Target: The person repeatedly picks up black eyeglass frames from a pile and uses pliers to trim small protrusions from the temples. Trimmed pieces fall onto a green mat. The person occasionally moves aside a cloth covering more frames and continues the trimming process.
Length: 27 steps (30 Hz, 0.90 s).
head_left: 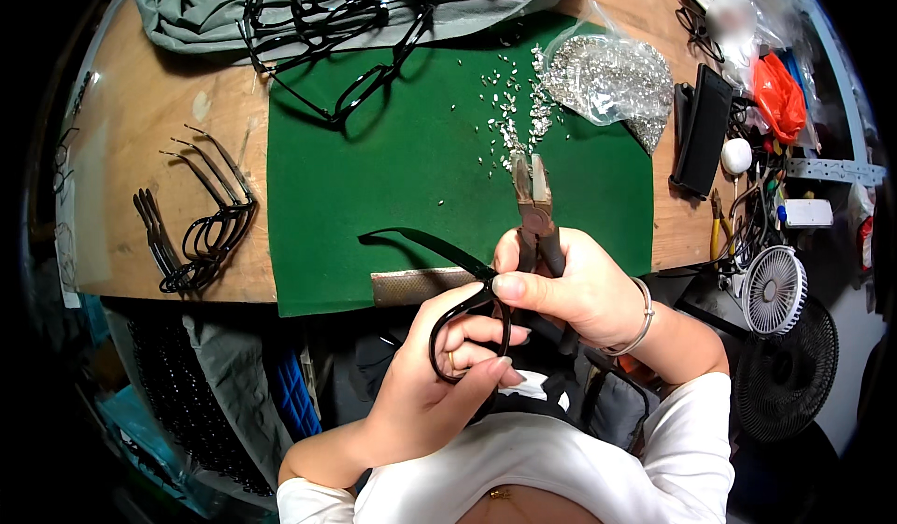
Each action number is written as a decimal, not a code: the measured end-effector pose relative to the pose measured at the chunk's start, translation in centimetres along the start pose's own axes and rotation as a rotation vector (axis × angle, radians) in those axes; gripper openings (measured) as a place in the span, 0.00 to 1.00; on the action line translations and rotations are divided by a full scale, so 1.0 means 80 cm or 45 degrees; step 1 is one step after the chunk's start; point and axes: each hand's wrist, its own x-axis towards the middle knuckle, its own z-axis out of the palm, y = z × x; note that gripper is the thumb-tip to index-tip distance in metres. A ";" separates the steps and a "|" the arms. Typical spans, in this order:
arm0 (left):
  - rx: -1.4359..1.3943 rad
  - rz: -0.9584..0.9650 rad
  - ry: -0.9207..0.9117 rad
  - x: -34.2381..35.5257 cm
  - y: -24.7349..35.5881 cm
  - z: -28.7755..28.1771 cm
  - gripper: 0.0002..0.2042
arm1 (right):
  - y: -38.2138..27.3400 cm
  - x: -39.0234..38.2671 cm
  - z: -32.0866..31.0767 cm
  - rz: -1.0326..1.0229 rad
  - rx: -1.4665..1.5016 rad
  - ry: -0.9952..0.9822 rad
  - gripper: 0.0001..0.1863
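Note:
My left hand (425,374) is closed round the rim of a black eyeglass frame (433,344), whose temple arm points up and left over the green mat. In my right hand (584,290) is a pair of pliers (535,220), jaws pointing away from me and slightly parted. The right thumb and a finger also touch the eyeglass frame near its hinge. Small silvery metal pieces (509,108) lie scattered past the pliers' jaws. A clear plastic bag (607,75) full of such pieces sits behind them at the right.
A green mat (355,178) covers the wooden table (131,234). Black frames (327,19) are heaped on grey cloth (177,14) at the back; more frames (210,229) stand at the left. A phone (705,122), a small white fan (774,290) and yellow-handled pliers (718,229) are at the right.

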 end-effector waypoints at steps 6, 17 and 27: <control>-0.149 -0.047 0.001 -0.009 0.016 0.002 0.26 | -0.004 -0.003 0.007 0.067 0.105 -0.078 0.10; -0.134 -0.198 -0.075 -0.028 0.026 -0.018 0.22 | -0.017 -0.031 -0.009 0.129 -1.132 -0.391 0.17; -0.084 -0.204 -0.055 -0.028 0.019 -0.012 0.21 | -0.022 -0.022 0.001 0.005 -1.493 -0.321 0.18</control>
